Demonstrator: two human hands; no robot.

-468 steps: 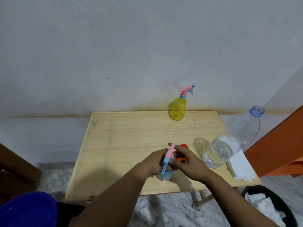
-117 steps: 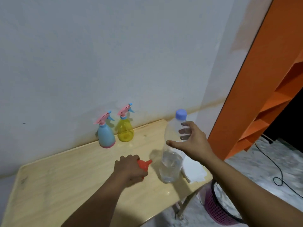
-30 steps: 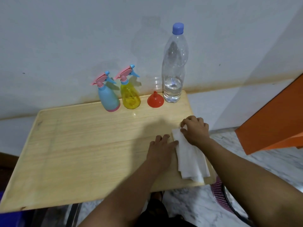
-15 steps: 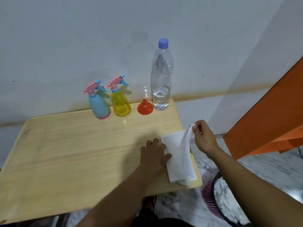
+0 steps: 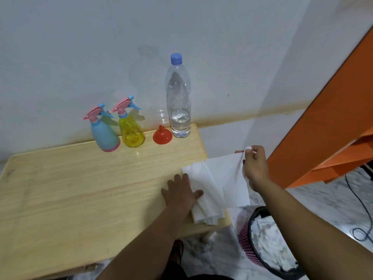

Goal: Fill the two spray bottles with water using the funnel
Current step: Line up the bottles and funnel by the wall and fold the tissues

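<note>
A blue spray bottle (image 5: 104,135) and a yellow spray bottle (image 5: 131,130) stand side by side at the table's far edge, both with pink trigger heads on. An orange funnel (image 5: 162,135) sits mouth-down to their right. Beside it a tall clear water bottle (image 5: 178,106) with a blue cap holds a little water. My left hand (image 5: 180,191) lies flat on a stack of white tissue (image 5: 203,199) at the table's right edge. My right hand (image 5: 255,166) pinches the top sheet (image 5: 230,178) and holds it lifted off to the right.
The wooden table (image 5: 80,188) stands against a white wall. A pink bin (image 5: 268,245) with crumpled paper sits on the floor below my right arm. An orange shelf unit (image 5: 331,128) rises at the right. A black cable (image 5: 359,223) trails across the floor.
My right hand has pinched a tissue sheet and pulled it up and rightwards off the stack. My left hand stays pressed on the stack.
</note>
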